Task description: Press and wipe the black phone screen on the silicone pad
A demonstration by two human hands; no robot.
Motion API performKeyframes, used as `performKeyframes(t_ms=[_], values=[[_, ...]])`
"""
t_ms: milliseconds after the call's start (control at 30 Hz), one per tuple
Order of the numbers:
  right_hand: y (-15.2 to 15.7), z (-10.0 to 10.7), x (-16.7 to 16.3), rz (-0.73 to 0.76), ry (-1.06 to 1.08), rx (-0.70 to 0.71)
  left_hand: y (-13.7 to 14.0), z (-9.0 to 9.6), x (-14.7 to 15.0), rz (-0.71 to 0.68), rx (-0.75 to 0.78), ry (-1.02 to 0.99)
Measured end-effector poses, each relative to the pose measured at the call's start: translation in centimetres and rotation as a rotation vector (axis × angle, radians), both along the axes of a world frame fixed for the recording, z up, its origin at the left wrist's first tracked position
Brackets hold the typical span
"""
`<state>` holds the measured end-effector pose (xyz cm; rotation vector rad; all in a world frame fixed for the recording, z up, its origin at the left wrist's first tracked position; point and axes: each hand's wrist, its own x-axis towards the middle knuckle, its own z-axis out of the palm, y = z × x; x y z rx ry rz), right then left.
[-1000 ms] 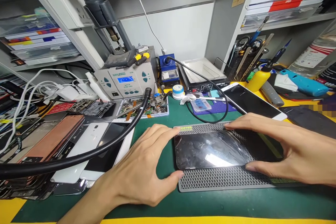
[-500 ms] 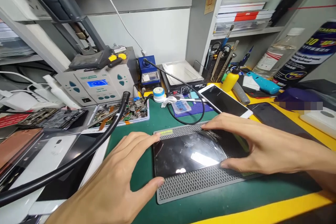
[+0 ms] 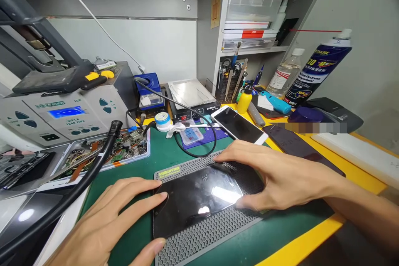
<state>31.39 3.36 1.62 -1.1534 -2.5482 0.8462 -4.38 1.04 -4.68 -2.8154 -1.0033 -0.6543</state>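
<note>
A black glossy phone-like panel (image 3: 187, 199), with bright reflections on its face, lies on a grey perforated mat (image 3: 215, 224). My left hand (image 3: 124, 212) has its fingers spread. Two fingertips touch the panel's left end and the thumb rests at the near left corner. At the panel's right end, my right hand (image 3: 277, 174) spans its width, thumb at the near edge and fingers at the far edge. The right end looks curved and shiny; my hand partly hides it, and I cannot tell whether a clear film lies there.
A black hose (image 3: 93, 174) crosses the left side before a soldering station (image 3: 65, 112) and a parts tray (image 3: 124, 158). Behind the mat are a cable, a white phone (image 3: 238, 124) and a yellow bottle (image 3: 245, 100). A spray can (image 3: 316, 70) leans at right.
The view has turned right, so everything sits further left. My left fingers have moved onto the panel's left end, an index fingertip now on its face. My right hand keeps its hold.
</note>
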Motion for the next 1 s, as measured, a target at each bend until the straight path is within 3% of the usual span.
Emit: performKeyframes(t_ms=[1000], values=[[0.06, -0.21, 0.05, 0.009, -0.004, 0.020, 0.36, -0.22, -0.18, -0.039, -0.002, -0.018]])
